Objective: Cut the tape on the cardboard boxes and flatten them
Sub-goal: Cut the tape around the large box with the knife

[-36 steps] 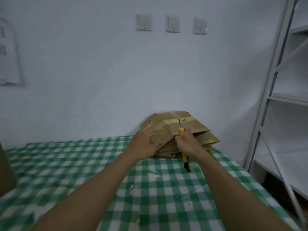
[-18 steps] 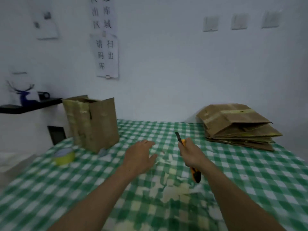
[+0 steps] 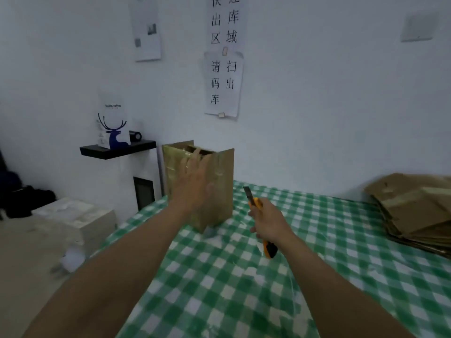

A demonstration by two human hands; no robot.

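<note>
An upright taped cardboard box (image 3: 219,189) stands at the far left of the green checked table (image 3: 317,276). My left hand (image 3: 195,184) reaches out with straight fingers in front of the box's near face; whether it touches I cannot tell. My right hand (image 3: 267,219) grips an orange utility knife (image 3: 256,203) with its blade out, pointing up, just right of the box. A pile of flattened cardboard boxes (image 3: 415,211) lies at the right edge of the table.
A black wall shelf (image 3: 117,150) with a blue deer figure hangs left of the box. A pale box-like block (image 3: 80,220) sits on the floor at the left. Paper notices hang on the white wall behind.
My view swung left from the flattened pile to the upright box. My left hand left the pile and reached up to the box. The right hand kept the knife.
</note>
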